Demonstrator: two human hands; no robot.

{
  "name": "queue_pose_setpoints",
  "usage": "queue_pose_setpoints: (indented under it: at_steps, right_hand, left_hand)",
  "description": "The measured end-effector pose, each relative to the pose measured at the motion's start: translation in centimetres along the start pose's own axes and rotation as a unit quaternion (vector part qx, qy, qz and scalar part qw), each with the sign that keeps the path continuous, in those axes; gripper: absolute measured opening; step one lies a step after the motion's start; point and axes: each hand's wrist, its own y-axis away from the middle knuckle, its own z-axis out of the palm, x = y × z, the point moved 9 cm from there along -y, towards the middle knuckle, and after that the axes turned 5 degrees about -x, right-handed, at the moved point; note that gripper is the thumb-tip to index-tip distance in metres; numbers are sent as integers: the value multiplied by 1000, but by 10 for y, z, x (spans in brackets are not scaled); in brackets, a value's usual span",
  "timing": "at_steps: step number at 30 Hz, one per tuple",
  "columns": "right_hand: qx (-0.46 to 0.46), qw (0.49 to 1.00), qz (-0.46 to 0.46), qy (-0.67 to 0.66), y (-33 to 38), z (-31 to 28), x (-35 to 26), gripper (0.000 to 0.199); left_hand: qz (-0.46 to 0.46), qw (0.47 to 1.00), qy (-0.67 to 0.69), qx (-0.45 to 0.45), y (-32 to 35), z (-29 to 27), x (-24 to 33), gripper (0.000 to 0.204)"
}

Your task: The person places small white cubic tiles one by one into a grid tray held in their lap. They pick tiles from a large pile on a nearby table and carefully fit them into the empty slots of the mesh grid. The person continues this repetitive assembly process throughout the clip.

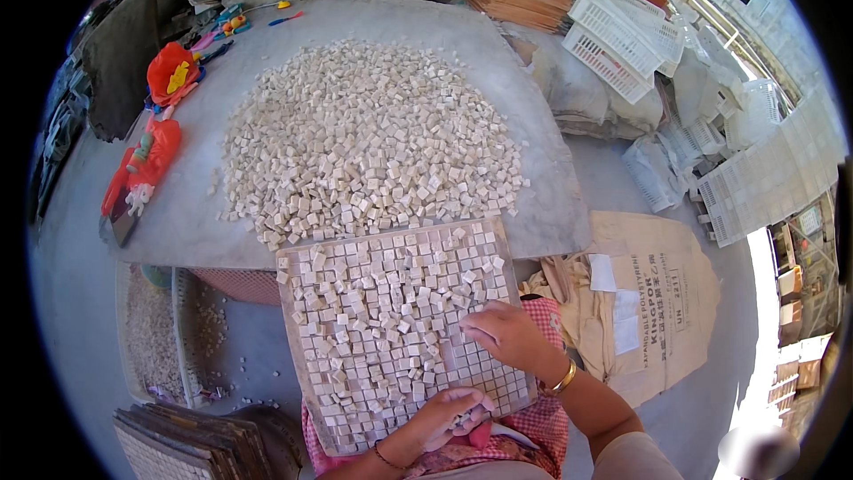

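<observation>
A square grid tray (300, 338) rests on my lap, tilted against the table edge, and is covered with small cream stone cubes (373, 302). Its lower right corner shows cubes set neatly in rows. My right hand (506, 336) lies palm down on that corner, fingers pressing on the set cubes; a gold bangle is on the wrist. My left hand (449, 416) sits at the tray's near edge, fingers curled around a few loose cubes. A large heap of the same cubes (369, 138) covers the grey table (178, 213) beyond the tray.
Red plastic bags (151, 156) and small tools lie at the table's left. White plastic crates (613, 31) and sacks stand at the right, a printed beige sack (657, 302) on the floor. Stacked finished mosaic sheets (187, 444) lie at lower left beside a crate of chips (151, 333).
</observation>
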Motion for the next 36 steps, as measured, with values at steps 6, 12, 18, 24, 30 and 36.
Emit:
queue_pose_setpoints:
  at_steps: [6, 12, 18, 24, 30, 36]
  right_hand:
    - [-39, 993, -86, 70, -7, 3, -27, 17]
    - [89, 995, 39, 19, 9, -45, 11, 14]
    - [41, 996, 70, 43, 15, -31, 12, 10]
    - [39, 981, 138, 133, 13, -17, 18, 13]
    - [-55, 979, 112, -164, 21, -15, -6, 17]
    - [74, 989, 116, -62, 14, -32, 19, 22]
  left_hand:
    - [14, 1000, -6, -22, 1, 2, 4, 29]
    - [24, 1000, 6, -2, 9, 0, 11, 29]
    - [-8, 1000, 11, -16, 5, 0, 3, 29]
    - [33, 998, 31, 48, 7, -4, 11, 30]
    - [92, 984, 93, 118, 5, 2, 35, 33]
    - [82, 995, 16, 59, -8, -3, 24, 28]
